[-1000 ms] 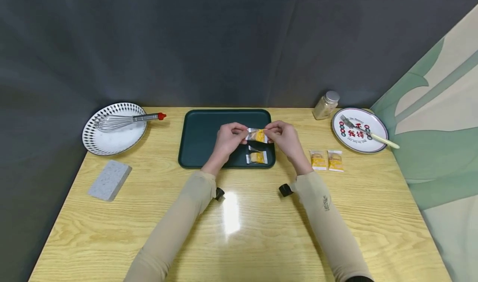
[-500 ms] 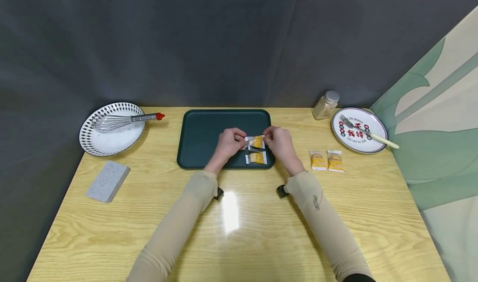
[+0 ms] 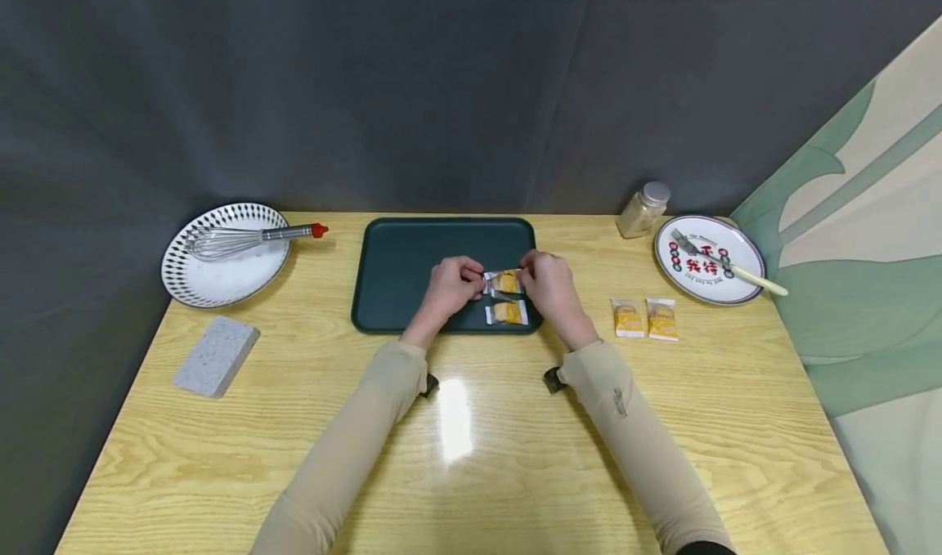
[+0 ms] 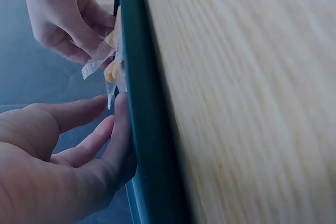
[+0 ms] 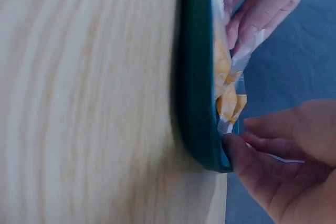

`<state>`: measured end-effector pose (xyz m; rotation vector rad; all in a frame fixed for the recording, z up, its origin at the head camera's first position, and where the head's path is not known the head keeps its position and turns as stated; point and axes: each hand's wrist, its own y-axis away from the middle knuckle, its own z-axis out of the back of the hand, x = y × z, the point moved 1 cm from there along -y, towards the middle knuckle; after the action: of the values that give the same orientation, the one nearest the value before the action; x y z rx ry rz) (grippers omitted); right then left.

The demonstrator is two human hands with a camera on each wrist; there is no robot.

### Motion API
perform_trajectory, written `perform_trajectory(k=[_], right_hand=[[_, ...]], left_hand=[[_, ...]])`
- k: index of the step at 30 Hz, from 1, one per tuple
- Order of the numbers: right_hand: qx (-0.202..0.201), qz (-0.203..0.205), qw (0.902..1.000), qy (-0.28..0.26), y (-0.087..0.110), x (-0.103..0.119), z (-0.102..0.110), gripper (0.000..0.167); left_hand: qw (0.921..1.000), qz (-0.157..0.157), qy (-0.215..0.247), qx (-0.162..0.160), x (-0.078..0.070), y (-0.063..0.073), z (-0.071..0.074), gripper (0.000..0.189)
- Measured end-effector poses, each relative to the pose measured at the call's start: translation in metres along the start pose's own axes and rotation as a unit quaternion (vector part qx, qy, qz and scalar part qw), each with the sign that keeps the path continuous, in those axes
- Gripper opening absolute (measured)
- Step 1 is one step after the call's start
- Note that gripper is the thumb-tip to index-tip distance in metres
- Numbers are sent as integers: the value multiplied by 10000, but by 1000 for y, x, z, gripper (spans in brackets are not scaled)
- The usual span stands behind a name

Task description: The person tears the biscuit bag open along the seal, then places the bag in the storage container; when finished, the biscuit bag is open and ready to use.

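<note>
In the head view, a yellow-and-clear wrapped snack packet (image 3: 506,282) lies in the dark green tray (image 3: 401,273), just behind a second such packet (image 3: 508,313). My left hand (image 3: 450,285) is at the rear packet's left end, thumb and fingertips apart in the left wrist view. A jagged clear wrapper end (image 4: 90,70) sticks up there. At the packet's right end is my right hand (image 3: 548,284). The right wrist view shows its thumb (image 5: 254,124) apart from the finger below, whose tip is right at the wrapper end.
Two more snack packets (image 3: 628,318) lie right of the tray. A plate with a fork (image 3: 751,275) and a lidded jar (image 3: 643,209) stand behind them. On the left are a patterned plate (image 3: 221,281) bearing a whisk (image 3: 224,243) and a grey block (image 3: 217,356).
Both hands have lowered the rear packet into the tray and moved slightly toward the front. From pinching its ends, their fingers have loosened. The front packet has stayed in place.
</note>
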<state>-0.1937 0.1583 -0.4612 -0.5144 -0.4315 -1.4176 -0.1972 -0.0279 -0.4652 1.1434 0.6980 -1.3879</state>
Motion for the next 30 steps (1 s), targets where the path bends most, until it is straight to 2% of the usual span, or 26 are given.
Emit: perform_trajectory(k=[4,9,13,16,18,20,25,27,30], right_hand=[[-391,164,9979,-495,11,-2,9,15],[-842,110,9922,-917,32,-6,30,17],[-1020,-38,9901,-962,51,-16,47,19],[-1136,-187,9892,-909,66,-25,60,20],[-1218,-335,9885,-837,75,-32,68,22],[-1302,-480,9874,-763,83,-40,75,23],[-1480,-777,9844,-553,99,-62,86,26],[-1516,-880,9833,-485,104,-70,87,26],[-1490,-1061,9822,-416,110,-78,88,29]], left_hand=[[9989,-332,-255,-221,-2,9,6,21],[9894,-1108,-534,-771,-14,28,7,20],[9827,-1632,-295,-823,-27,44,-8,19],[9813,-1823,-159,-595,-33,55,-26,19],[9827,-1825,-92,-294,-35,61,-41,19],[9845,-1746,28,146,-35,65,-55,22],[9821,-1304,606,1216,-32,69,-91,32],[9808,-1021,851,1425,-31,69,-105,38],[9784,-501,1252,1568,-32,70,-127,46]])
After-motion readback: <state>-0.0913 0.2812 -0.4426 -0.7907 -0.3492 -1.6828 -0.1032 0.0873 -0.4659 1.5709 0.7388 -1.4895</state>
